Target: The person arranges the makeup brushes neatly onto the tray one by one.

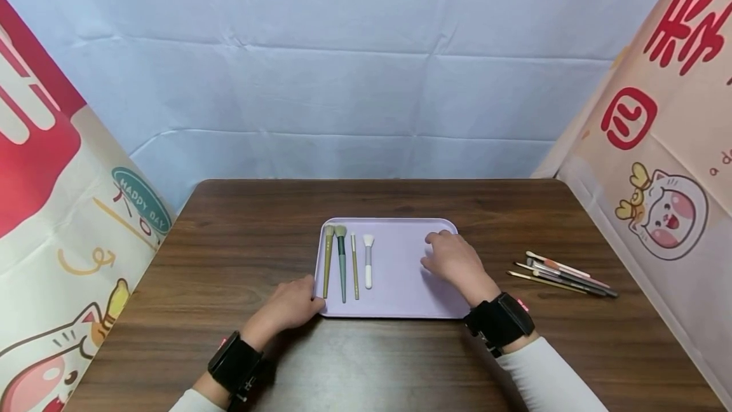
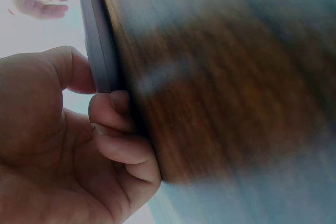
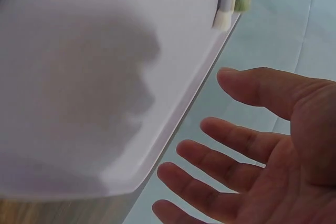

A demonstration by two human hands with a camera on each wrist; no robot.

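A pale lilac tray (image 1: 394,310) lies on the table, and my left hand (image 1: 293,302) pinches its near left corner. In the left wrist view the thumb (image 2: 79,74) is on the rim with the other fingers curled against the outer edge. Side by side in the tray's left half lie a gold-handled makeup brush (image 1: 328,262), a green makeup brush (image 1: 342,269), a thin gold brush (image 1: 354,266) and a white-and-grey brush (image 1: 368,262). Above the tray's right side my right hand (image 1: 454,262) hovers with fingers spread, holding nothing; its shadow falls on the tray.
To the right of the tray, a loose pile of several makeup brushes (image 1: 563,275) lies on the brown wooden table (image 1: 257,227). A pale blue cloth (image 1: 343,94) hangs behind the table. Printed cloths (image 1: 663,208) stand at both sides.
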